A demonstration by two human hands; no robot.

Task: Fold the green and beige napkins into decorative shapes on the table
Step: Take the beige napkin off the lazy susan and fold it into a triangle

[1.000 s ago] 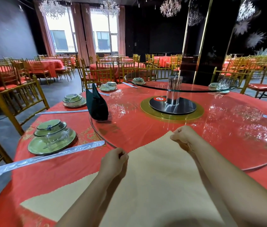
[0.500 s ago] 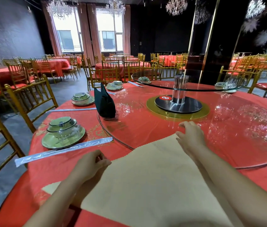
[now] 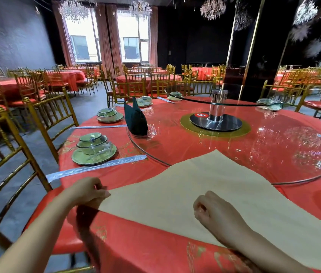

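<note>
- Beige napkin is laid flat on the tabletop at the near edge; green napkin stands folded beyond.
- Left grip pinches its left corner; right grip is curled on the cloth, and whether it holds any cannot be told.
- Judged: corners should be matched before the crease is pressed.

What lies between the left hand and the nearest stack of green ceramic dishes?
A clear plastic sleeve lies on the red tablecloth between the left hand, pinching the beige napkin, and the green dish stack; head view.
</note>
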